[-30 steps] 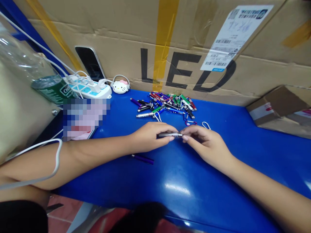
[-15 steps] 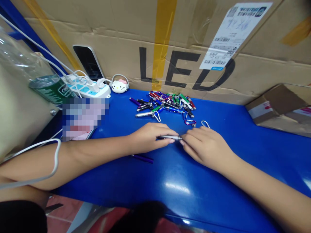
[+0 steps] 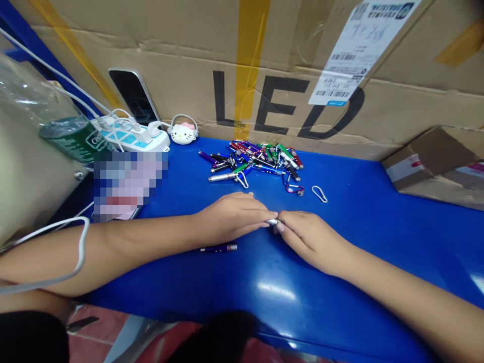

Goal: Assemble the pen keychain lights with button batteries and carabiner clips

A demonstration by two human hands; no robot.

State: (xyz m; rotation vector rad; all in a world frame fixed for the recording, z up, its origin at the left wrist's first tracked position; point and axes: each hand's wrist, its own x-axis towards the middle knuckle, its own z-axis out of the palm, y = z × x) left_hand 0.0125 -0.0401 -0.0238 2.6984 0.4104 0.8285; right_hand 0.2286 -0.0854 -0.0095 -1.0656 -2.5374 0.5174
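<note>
My left hand is closed around a small silver penlight, with most of its body hidden in the fingers. My right hand pinches the other end of it, so both hands meet over the middle of the blue table. Close below my left wrist lies a dark purple penlight with a silver tip. Beyond my right hand rests a loose silver carabiner. Past both hands is a heap of coloured penlights, several with carabiners attached.
A large cardboard box marked LED walls off the back. On the left are a power strip with white cables, a white cat-faced gadget, a leaning phone and a plastic bottle. A small carton stands right.
My left fingers have closed further over the silver penlight, covering more of it, and my hands have drawn together. The purple penlight now shows its silver tip on the right.
</note>
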